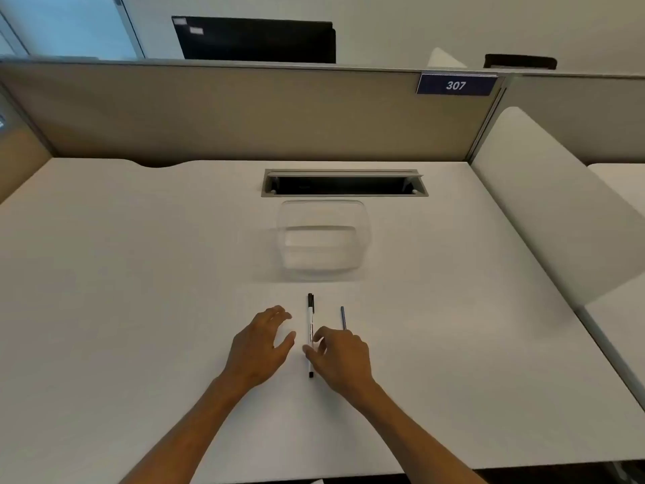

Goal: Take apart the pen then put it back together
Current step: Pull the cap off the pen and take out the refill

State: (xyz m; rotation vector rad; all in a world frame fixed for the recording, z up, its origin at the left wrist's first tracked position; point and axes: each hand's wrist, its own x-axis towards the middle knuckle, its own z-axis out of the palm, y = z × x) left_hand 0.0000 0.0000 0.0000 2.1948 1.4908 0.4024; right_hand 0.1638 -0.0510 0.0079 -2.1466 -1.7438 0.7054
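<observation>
Nearest to me, two bare forearms reach up from the near edge of the white desk (139, 309) toward its middle. My left hand (260, 344) hovers just left of the white-barrelled pen with black ends (310, 335), its fingers curled loosely and spread apart, thumb held away from them, touching nothing that I can see. My right hand (340, 356) sits just right of the pen, thumb and forefinger closing around the barrel near its middle; I cannot tell whether they actually grip it or only touch it. The pen lies flat on the desk, pointing straight away from me, its black-capped end far and its small black tip near. Just right of it, partly hidden behind my right hand, a thin bluish-grey rod (343, 317) lies roughly parallel. Farther off stands a clear plastic container (323, 239), blurred, and beyond it a rectangular grey cable slot (343, 183) is set into the desk. A beige partition (244, 110) closes the far side, carrying a blue plate marked 307 (456, 84).
</observation>
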